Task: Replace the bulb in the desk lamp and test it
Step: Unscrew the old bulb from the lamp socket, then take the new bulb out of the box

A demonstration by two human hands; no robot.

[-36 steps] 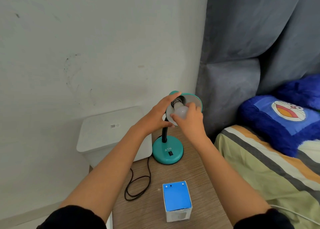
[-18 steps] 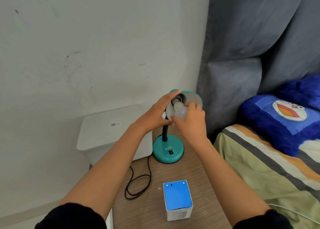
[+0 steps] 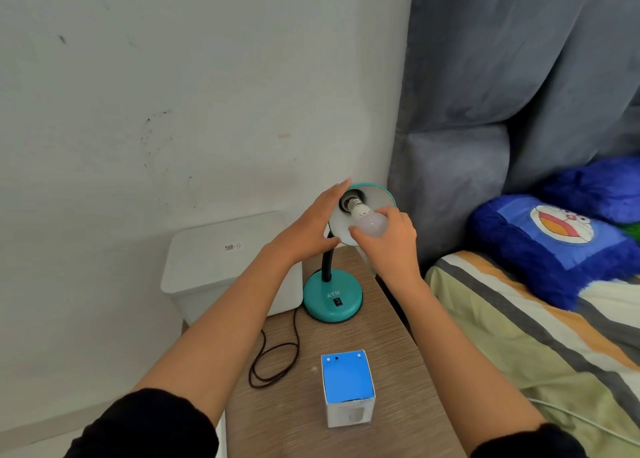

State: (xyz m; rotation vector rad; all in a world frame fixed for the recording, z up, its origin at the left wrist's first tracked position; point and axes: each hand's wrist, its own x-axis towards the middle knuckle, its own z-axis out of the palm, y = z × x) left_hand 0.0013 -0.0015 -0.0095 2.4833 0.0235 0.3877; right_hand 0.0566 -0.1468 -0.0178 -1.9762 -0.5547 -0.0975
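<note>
A teal desk lamp stands at the back of the wooden bedside table, its round base (image 3: 332,298) carrying a black switch. The shade (image 3: 375,198) is tilted up toward me. My left hand (image 3: 310,227) cups the shade's left edge. A white bulb (image 3: 367,220) hangs out of the socket, its metal thread visible at the socket mouth. My right hand (image 3: 389,239) grips the bulb's round end from the right and below. A blue-and-white bulb box (image 3: 348,388) stands nearer to me on the table.
The lamp's dark cord (image 3: 273,360) loops on the table's (image 3: 398,371) left side. A white lidded bin (image 3: 221,260) stands against the wall on the left. A bed with a striped sheet (image 3: 519,336) and a blue cartoon pillow (image 3: 554,239) borders the table's right edge.
The bulb has come further out of the socket, so its metal thread shows. My right hand has shifted slightly right and down with it. My left hand stays on the shade.
</note>
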